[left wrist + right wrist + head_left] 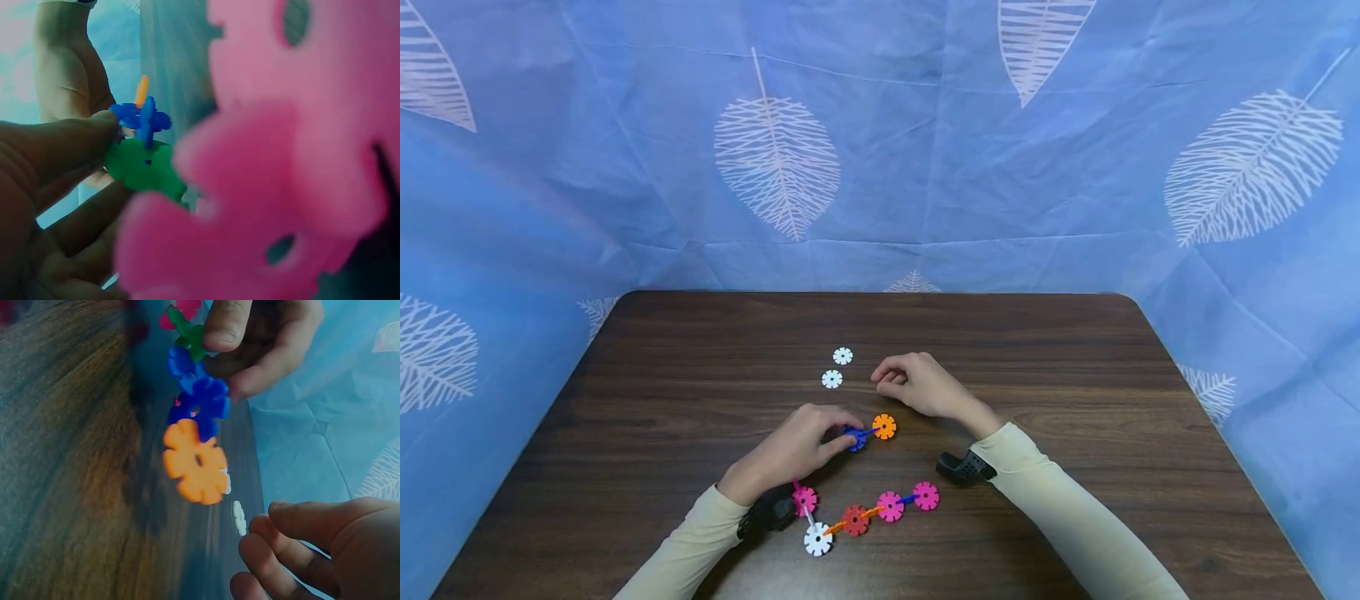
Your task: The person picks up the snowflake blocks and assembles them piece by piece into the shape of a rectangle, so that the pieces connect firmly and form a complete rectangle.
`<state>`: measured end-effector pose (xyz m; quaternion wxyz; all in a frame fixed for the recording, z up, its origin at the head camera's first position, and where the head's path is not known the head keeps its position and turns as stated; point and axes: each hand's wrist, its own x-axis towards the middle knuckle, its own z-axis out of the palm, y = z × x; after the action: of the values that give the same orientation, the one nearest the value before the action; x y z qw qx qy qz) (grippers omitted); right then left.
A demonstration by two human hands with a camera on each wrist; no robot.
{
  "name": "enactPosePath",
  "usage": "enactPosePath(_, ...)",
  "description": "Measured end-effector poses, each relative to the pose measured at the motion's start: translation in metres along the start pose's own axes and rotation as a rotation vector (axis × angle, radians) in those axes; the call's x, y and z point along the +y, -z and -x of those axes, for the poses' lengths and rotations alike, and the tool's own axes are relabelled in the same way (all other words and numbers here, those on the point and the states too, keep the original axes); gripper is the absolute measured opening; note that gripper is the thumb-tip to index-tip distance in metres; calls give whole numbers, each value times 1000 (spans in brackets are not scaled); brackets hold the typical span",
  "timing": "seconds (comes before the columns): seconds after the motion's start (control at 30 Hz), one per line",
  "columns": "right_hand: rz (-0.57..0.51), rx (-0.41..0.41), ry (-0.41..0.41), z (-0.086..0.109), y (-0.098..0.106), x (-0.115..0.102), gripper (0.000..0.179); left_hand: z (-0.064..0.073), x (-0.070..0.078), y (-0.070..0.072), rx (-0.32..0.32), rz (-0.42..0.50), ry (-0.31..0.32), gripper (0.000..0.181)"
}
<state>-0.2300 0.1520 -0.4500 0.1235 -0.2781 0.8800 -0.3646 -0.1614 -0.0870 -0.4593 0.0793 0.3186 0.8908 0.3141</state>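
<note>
My left hand (811, 442) pinches a chain of notched plastic discs between thumb and fingers, at a green disc (140, 165) beside a blue disc (856, 439). An orange disc (884, 427) forms the chain's end on the right. Large and blurred, pink discs (262, 187) fill much of the left wrist view. Just beyond the orange disc, my right hand (928, 385) is above the table with loosely bent fingers and nothing in them. Left of its fingertips lie two loose white discs, a farther one (843, 356) and a nearer one (832, 379).
Nearer to me, joined discs run across the brown table (1075, 375): a pink disc (805, 501) by the left wrist, a white disc (817, 539), a red disc (855, 521) and more pink ones. A blue leaf-print cloth (880, 167) hangs behind the table.
</note>
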Motion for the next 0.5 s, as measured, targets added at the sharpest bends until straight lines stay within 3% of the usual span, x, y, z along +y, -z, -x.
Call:
enactPosePath(0.23, 11, 10, 5, -4, 4, -1, 14, 2, -7, 4, -57, 27, 79, 26)
enactPosePath(0.5, 27, -35, -3, -20, 9, -2, 14, 8, -16, 25, -183, 66, 161, 25)
